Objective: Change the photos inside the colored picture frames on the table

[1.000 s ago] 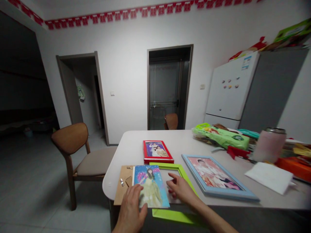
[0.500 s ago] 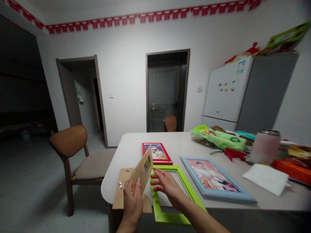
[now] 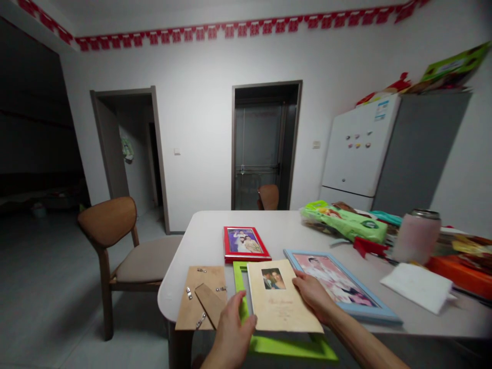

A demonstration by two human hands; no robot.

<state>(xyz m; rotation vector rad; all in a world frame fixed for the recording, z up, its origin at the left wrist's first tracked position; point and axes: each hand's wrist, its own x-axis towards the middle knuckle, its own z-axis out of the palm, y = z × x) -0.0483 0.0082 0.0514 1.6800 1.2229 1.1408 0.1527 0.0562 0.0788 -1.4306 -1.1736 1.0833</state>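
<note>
We see the right hand (image 3: 314, 297) closed in a pinch on the right edge of a cream printed card (image 3: 283, 307), held over the lime-green picture frame (image 3: 286, 347). Left hand (image 3: 231, 328) partly open, thumb and fingers spread, by the card's left edge; we cannot tell contact. On the white counter (image 3: 286, 225) we note a wooden backing board (image 3: 186, 311) left, red-framed photo (image 3: 246, 242) beyond, light-blue-framed photo (image 3: 338, 282) right.

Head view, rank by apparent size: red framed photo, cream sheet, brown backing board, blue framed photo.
1. Blue framed photo and cream sheet: too close to rank; the right hand covers part of the frame.
2. Brown backing board, partly hidden.
3. Red framed photo, smallest, but farther from the camera.
</note>
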